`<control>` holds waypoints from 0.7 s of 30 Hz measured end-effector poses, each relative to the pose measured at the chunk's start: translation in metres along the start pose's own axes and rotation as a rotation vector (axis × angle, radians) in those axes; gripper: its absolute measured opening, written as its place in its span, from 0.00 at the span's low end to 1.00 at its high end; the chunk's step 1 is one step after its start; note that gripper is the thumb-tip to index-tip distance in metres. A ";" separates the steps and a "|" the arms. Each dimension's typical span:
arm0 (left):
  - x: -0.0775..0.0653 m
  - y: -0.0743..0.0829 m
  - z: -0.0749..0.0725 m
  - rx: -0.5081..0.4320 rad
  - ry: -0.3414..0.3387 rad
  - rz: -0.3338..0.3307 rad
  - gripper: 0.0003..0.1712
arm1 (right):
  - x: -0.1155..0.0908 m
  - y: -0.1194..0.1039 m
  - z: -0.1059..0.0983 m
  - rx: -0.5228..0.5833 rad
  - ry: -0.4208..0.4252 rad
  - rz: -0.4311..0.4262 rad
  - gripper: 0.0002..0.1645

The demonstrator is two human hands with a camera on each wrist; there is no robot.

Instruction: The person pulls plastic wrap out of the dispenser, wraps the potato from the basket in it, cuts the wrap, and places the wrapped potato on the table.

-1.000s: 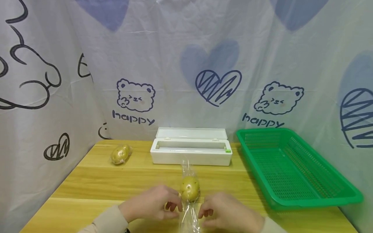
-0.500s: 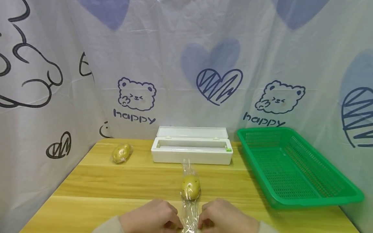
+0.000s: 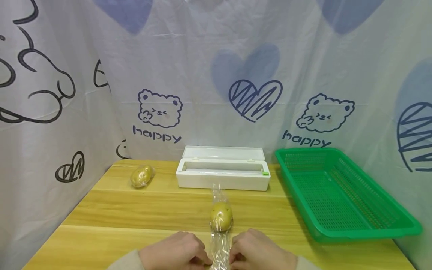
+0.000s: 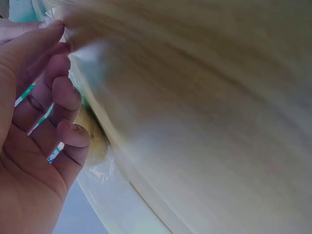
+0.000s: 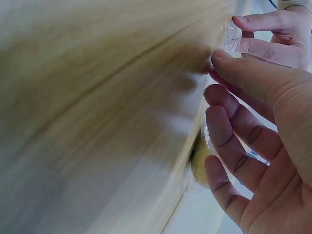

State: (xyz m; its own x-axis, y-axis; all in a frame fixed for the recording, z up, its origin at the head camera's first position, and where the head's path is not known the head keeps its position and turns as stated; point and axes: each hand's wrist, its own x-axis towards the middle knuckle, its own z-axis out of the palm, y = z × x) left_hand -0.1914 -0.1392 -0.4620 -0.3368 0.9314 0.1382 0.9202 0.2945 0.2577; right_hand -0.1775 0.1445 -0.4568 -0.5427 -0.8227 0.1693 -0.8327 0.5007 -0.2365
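A yellow potato [image 3: 221,217] lies in clear plastic wrap [image 3: 220,245] on the wooden table. One tail of the wrap reaches back toward the white box, and the other runs forward between the hands. My left hand [image 3: 175,250] pinches the left edge of the near tail with thumb and index finger. On the opposite edge, my right hand [image 3: 258,250] pinches it the same way. In the left wrist view the other fingers [image 4: 66,92] curl loosely, with the potato [image 4: 95,136] behind them. The right wrist view shows the potato [image 5: 200,163] beyond the right fingertips.
A white cling-film dispenser [image 3: 222,182] with its lid raised stands at the back. To its left lies another wrapped potato [image 3: 141,176]. A green plastic basket [image 3: 312,221] stands on the right. A printed curtain [image 3: 202,75] encloses the table's back and sides.
Both hands have drawn nearer along the wrap's front tail and now pinch its edges. That tail looks flatter and wider than a second ago. The potato has stayed in place.
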 end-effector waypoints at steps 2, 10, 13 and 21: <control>0.000 0.000 0.000 -0.019 0.002 -0.008 0.07 | 0.000 0.001 0.000 0.012 0.000 0.008 0.04; 0.000 0.002 0.000 -0.045 0.065 -0.016 0.10 | -0.002 0.000 -0.002 0.122 -0.014 0.103 0.04; 0.000 0.003 0.000 -0.033 0.097 -0.009 0.09 | -0.001 -0.002 -0.004 0.205 -0.035 0.176 0.05; 0.000 0.003 -0.001 0.056 0.160 -0.010 0.09 | -0.001 0.000 -0.009 0.368 -0.011 0.277 0.05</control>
State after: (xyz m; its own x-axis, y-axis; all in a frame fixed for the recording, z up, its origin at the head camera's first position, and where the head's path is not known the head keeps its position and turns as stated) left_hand -0.1888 -0.1387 -0.4604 -0.3689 0.8838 0.2878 0.9250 0.3189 0.2064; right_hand -0.1780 0.1473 -0.4482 -0.7364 -0.6753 0.0422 -0.5612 0.5747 -0.5957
